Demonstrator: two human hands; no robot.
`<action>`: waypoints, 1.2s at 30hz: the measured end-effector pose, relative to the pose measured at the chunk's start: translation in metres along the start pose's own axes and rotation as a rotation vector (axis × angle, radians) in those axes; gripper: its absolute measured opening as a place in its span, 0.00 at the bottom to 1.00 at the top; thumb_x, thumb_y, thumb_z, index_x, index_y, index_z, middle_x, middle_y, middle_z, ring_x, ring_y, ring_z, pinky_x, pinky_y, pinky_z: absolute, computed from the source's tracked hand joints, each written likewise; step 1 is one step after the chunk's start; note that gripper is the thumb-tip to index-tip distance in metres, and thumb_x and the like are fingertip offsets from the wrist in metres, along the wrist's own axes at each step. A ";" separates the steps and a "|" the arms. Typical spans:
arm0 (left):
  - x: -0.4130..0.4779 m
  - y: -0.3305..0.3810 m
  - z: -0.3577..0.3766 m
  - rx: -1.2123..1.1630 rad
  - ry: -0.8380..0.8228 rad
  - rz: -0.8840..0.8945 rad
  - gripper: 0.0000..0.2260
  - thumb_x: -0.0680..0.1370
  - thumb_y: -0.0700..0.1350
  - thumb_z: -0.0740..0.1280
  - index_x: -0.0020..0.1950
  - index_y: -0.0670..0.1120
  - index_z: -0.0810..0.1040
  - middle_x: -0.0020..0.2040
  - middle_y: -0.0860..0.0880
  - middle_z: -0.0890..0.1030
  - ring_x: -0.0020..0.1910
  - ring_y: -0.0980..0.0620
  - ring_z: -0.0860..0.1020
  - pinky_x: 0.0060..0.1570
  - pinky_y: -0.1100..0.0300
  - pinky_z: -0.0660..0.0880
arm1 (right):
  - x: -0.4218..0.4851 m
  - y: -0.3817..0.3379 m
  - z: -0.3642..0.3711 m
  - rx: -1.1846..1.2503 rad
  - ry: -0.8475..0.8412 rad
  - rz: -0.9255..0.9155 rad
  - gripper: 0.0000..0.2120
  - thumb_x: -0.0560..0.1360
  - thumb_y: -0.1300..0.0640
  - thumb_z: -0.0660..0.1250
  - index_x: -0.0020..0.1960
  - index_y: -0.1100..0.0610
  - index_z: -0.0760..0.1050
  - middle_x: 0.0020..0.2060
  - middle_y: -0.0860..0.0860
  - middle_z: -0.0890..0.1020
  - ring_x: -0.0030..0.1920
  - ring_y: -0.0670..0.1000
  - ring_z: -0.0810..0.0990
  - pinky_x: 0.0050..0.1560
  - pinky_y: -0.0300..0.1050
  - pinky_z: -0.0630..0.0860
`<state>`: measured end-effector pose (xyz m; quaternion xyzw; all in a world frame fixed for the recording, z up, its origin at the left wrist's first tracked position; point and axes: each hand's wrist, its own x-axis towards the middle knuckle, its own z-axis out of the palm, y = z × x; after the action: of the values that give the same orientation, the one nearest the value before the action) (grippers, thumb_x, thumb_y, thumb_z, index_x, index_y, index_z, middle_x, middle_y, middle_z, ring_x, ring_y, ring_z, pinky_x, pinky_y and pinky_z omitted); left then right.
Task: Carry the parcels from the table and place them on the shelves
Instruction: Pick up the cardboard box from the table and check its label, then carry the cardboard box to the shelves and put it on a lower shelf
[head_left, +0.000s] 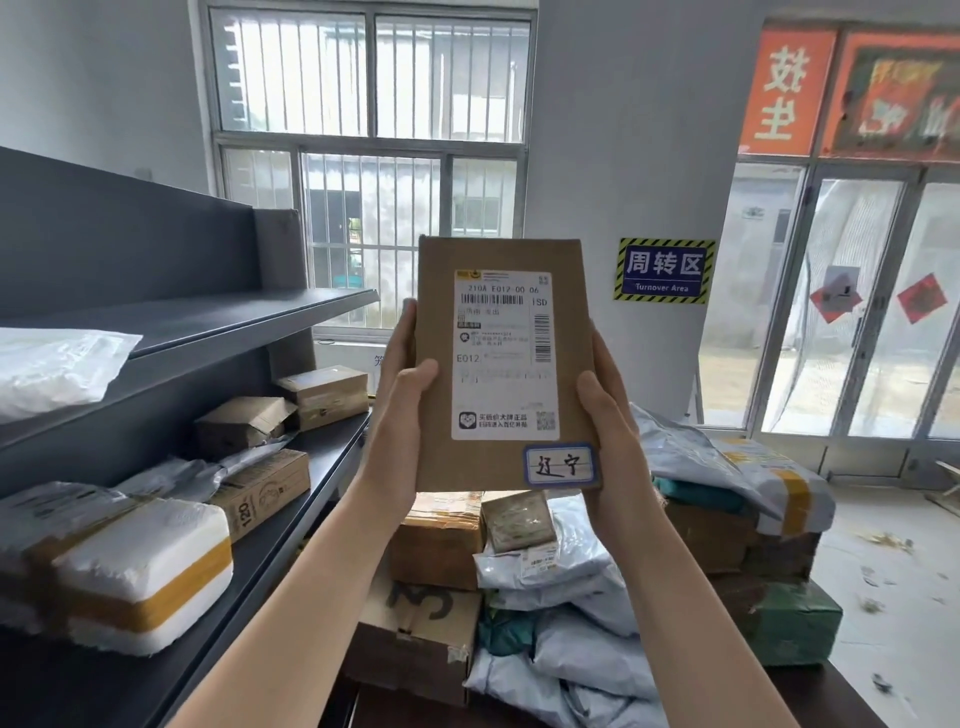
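From your head camera, the dark shelves (249, 332) run along your left, their front edges close beside your left forearm, with open air above the heaped table (841, 691) ahead. The lower shelf carries a foam box (150, 566) and cardboard cartons (260, 493). Your left hand (402, 410) and right hand (613, 431) clasp the brown parcel (498, 364) by its side edges, upright above the table.
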<state>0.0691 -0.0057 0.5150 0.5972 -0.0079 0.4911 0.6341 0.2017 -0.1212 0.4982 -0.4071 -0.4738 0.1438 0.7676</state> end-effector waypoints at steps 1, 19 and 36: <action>0.001 0.001 -0.001 -0.015 -0.004 0.011 0.29 0.75 0.48 0.61 0.77 0.54 0.61 0.71 0.43 0.74 0.65 0.41 0.76 0.55 0.45 0.78 | -0.001 -0.001 0.001 0.001 0.005 -0.024 0.29 0.78 0.46 0.63 0.79 0.43 0.62 0.69 0.47 0.80 0.60 0.51 0.85 0.51 0.44 0.83; -0.025 0.041 0.019 0.030 -0.056 0.092 0.29 0.77 0.48 0.61 0.77 0.60 0.60 0.66 0.49 0.80 0.56 0.49 0.83 0.45 0.55 0.82 | -0.023 -0.038 0.006 0.083 -0.018 -0.054 0.27 0.78 0.50 0.61 0.76 0.41 0.64 0.63 0.43 0.83 0.58 0.50 0.85 0.49 0.45 0.84; -0.249 0.166 0.147 0.497 0.464 0.326 0.24 0.80 0.44 0.58 0.71 0.68 0.64 0.59 0.61 0.84 0.59 0.55 0.82 0.51 0.60 0.79 | -0.155 -0.153 0.000 0.567 -0.552 0.085 0.25 0.79 0.53 0.60 0.76 0.44 0.66 0.66 0.48 0.82 0.62 0.53 0.84 0.53 0.47 0.83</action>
<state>-0.0798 -0.3038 0.5324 0.5965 0.1604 0.6948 0.3684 0.0970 -0.3114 0.5202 -0.1444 -0.5866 0.4045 0.6866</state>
